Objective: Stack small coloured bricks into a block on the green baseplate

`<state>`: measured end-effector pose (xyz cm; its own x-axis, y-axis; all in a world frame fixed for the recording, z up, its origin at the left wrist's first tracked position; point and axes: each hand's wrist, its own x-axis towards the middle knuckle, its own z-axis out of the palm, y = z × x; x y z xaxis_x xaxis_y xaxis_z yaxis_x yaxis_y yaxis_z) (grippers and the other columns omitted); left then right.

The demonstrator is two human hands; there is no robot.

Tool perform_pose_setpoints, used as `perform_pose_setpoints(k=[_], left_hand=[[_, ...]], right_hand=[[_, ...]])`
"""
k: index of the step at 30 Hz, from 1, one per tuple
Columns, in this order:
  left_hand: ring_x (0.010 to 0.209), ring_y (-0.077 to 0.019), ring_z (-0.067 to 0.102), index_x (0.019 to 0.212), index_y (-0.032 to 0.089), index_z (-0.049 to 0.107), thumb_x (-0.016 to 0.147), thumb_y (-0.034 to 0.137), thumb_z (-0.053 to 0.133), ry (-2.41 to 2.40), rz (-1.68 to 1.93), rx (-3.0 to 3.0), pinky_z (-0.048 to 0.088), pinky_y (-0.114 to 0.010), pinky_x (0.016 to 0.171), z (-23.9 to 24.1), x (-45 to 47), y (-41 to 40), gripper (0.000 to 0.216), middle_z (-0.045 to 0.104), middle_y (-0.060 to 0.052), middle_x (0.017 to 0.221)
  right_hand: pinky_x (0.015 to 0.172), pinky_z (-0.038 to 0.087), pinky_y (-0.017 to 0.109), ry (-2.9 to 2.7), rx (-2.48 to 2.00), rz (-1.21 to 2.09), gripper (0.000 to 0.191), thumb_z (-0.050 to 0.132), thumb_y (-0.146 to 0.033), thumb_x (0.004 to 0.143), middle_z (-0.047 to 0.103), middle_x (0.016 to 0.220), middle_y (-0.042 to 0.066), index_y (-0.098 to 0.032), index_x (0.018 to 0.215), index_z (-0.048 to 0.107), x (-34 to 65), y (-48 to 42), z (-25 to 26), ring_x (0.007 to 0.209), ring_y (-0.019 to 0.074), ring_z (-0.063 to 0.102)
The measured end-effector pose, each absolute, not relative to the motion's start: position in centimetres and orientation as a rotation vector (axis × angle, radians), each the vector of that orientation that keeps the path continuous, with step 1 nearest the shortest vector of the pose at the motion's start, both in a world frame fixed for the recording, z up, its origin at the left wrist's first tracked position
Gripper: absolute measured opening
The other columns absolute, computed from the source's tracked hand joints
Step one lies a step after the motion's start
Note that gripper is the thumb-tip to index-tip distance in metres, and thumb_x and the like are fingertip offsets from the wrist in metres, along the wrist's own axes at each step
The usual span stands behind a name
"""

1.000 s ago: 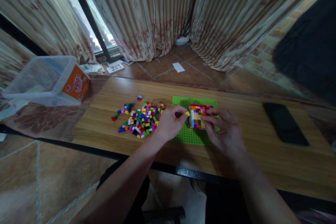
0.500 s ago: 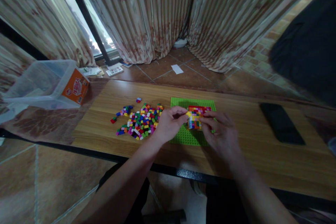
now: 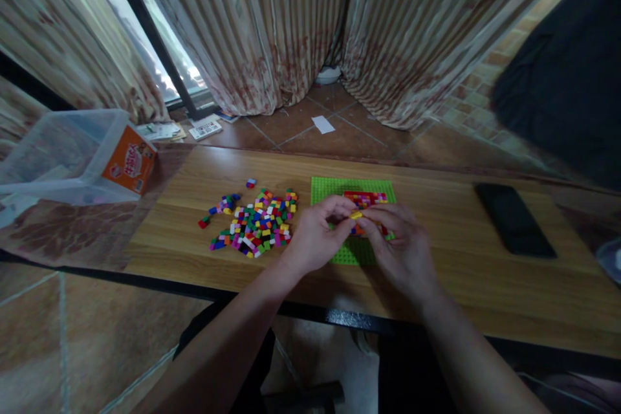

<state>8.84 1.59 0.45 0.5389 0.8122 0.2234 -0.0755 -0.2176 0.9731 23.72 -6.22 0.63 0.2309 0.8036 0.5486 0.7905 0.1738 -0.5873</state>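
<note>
Between the fingertips of my left hand (image 3: 321, 233) and my right hand (image 3: 403, 242) is a small yellow toy brick (image 3: 356, 214). Both hands are closed in a pinch on it, above the green baseplate (image 3: 323, 189). A block of many-coloured bricks (image 3: 371, 197), red along its far edge, sits on the baseplate, largely covered by my fingers. Left of my left hand, a heap of loose toy bricks (image 3: 262, 223) lies on the wooden table, with a few strays at its left side.
A black phone (image 3: 514, 220) lies on the table at the right. Off the table's left end stands a clear plastic bin (image 3: 63, 155) with an orange label. Curtains (image 3: 233, 32) hang behind, and a dark shape (image 3: 563, 71) fills the upper right.
My right hand has moved left, and its fingertips now meet those of my left hand at the yellow brick. The block of bricks is more covered. The view has shifted slightly.
</note>
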Motion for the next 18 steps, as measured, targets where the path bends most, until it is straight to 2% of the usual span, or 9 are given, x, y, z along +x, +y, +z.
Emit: perform_pose_setpoints(k=[7, 18], left_hand=[[0.076, -0.013, 0.069, 0.093, 0.019, 0.065, 0.083, 0.015, 0.068, 0.757, 0.961, 1.616, 0.056, -0.025, 0.075, 0.6, 8.9, 1.2, 0.011, 0.073, -0.001, 0.084], [0.076, -0.013, 0.067, 0.092, 0.017, 0.068, 0.083, 0.008, 0.062, 0.848, 0.966, 1.652, 0.054, -0.025, 0.073, 0.3, 8.6, 2.6, 0.015, 0.072, -0.001, 0.083]], right_hand=[[0.081, 0.053, 0.044, -1.535, -1.564, -0.105, 0.013, 0.065, -0.033, 0.095, 0.076, 0.092, 0.004, -0.029, 0.091, 0.077, 23.0, -6.4, 0.8, 0.086, 0.0231, 0.068], [0.087, 0.055, 0.043, -1.584, -1.6, -0.142, 0.016, 0.061, -0.028, 0.097, 0.077, 0.099, 0.007, -0.024, 0.098, 0.077, 26.0, -6.4, 1.0, 0.093, 0.0232, 0.069]])
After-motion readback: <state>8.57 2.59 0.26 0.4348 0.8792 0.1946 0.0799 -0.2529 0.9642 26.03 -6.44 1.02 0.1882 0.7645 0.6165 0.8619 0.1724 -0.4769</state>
